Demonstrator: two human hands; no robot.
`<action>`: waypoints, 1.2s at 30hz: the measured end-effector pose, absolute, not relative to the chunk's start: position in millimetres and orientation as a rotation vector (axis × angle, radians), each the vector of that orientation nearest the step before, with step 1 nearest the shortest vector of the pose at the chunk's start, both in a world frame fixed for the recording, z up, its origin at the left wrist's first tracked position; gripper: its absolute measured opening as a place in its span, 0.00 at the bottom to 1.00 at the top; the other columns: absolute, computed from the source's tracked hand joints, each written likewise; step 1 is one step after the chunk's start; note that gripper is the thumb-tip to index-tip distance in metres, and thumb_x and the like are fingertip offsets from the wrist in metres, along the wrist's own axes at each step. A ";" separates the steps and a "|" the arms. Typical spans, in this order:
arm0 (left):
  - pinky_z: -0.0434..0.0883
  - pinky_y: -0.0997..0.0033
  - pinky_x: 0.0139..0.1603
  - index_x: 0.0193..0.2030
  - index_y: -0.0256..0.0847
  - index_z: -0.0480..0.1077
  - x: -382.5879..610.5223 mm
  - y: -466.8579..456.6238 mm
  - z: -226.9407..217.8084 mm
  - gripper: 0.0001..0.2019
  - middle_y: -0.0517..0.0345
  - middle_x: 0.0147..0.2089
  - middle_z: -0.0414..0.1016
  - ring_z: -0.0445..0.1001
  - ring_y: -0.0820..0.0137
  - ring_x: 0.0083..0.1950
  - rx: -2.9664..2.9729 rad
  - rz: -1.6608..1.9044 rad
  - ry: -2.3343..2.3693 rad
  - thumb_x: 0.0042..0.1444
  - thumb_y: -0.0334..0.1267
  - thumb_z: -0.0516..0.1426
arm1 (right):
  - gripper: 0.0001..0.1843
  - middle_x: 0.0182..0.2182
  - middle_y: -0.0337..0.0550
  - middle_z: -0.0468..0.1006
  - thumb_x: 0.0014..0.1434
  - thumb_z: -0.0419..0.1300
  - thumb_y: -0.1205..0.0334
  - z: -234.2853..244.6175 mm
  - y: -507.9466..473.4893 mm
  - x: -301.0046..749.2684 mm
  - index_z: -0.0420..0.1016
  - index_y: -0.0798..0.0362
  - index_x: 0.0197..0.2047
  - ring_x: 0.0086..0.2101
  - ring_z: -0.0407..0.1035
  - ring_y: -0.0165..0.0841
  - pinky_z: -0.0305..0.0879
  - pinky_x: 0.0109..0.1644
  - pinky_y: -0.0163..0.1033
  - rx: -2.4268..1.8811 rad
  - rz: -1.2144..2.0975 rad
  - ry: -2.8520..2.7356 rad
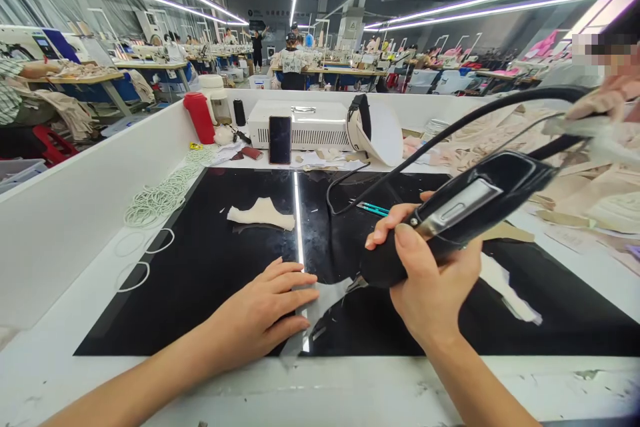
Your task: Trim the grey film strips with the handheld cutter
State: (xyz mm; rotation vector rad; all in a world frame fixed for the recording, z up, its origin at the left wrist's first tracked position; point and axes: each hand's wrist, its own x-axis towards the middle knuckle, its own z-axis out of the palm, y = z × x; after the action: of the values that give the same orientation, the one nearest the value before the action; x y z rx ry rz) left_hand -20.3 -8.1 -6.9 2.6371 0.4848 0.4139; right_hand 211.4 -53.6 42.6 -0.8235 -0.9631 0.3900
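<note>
Head view of two bare hands over a black mat (pixel 200 307) on a white table (pixel 360 390). The right hand (pixel 440 287) has its grip closed around a corded black hand tool (pixel 460 203), tilted so that its narrow metal tip points down and leftward, an angle that probably leaves the tip visible. The left hand (pixel 265 307) lies palm down, its grip not closed on anything; its fingertips rest on a thin, greyish, translucent piece (pixel 327 297), probably to steady it. This piece lies on the mat between the hands, its right end at the tip; whether they touch cannot be told. The black cord (pixel 460 117) arches above the mat, presumably clear of the working edge. One pale piece (pixel 263 213) lies beyond the left hand, and teal-handled implements (pixel 373 209) lie beyond the right.
</note>
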 end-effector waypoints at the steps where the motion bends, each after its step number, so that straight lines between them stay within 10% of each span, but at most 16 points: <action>1: 0.60 0.39 0.78 0.67 0.42 0.72 -20.4 -8.1 -6.7 0.18 0.47 0.70 0.73 0.67 0.54 0.74 2.640 0.419 0.484 0.74 0.39 0.58 | 0.20 0.35 0.31 0.79 0.61 0.73 0.59 41.6 -53.4 211.3 0.69 0.45 0.51 0.29 0.74 0.30 0.75 0.34 0.41 -0.826 0.390 -0.967; 14: 0.72 0.47 0.72 0.64 0.43 0.74 -19.4 -5.6 -21.0 0.16 0.47 0.68 0.74 0.71 0.55 0.70 2.604 0.604 0.783 0.72 0.39 0.58 | 0.23 0.34 0.31 0.80 0.58 0.75 0.58 47.0 -50.1 209.7 0.69 0.45 0.50 0.27 0.74 0.31 0.77 0.34 0.42 -0.861 0.375 -0.957; 21: 0.73 0.49 0.70 0.52 0.44 0.75 -19.5 -4.1 -18.7 0.07 0.50 0.66 0.76 0.72 0.57 0.69 2.514 0.603 0.783 0.69 0.35 0.60 | 0.27 0.47 0.39 0.79 0.55 0.77 0.54 55.6 -51.8 223.7 0.74 0.43 0.55 0.43 0.76 0.36 0.75 0.49 0.45 -0.977 0.149 -1.034; 26: 0.73 0.54 0.68 0.44 0.44 0.72 -17.3 -4.2 -16.1 0.03 0.52 0.61 0.78 0.74 0.60 0.67 2.431 0.650 0.762 0.69 0.32 0.58 | 0.22 0.38 0.36 0.76 0.60 0.71 0.69 49.1 -69.6 226.3 0.80 0.36 0.54 0.36 0.73 0.35 0.73 0.41 0.43 -0.828 -0.344 -1.100; 36: 0.73 0.56 0.66 0.40 0.44 0.71 -15.2 -1.8 -16.7 0.05 0.54 0.55 0.82 0.76 0.60 0.64 2.299 0.713 0.745 0.69 0.33 0.57 | 0.10 0.44 0.44 0.87 0.73 0.59 0.56 -0.7 -62.9 235.0 0.79 0.45 0.53 0.43 0.83 0.42 0.80 0.46 0.49 -1.375 0.164 -1.886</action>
State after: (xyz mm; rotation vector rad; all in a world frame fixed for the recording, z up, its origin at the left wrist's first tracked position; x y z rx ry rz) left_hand -15.2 -1.8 -16.7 2.2994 0.7450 0.7134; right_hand 235.0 -62.9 -0.7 -1.3754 -1.8857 0.1640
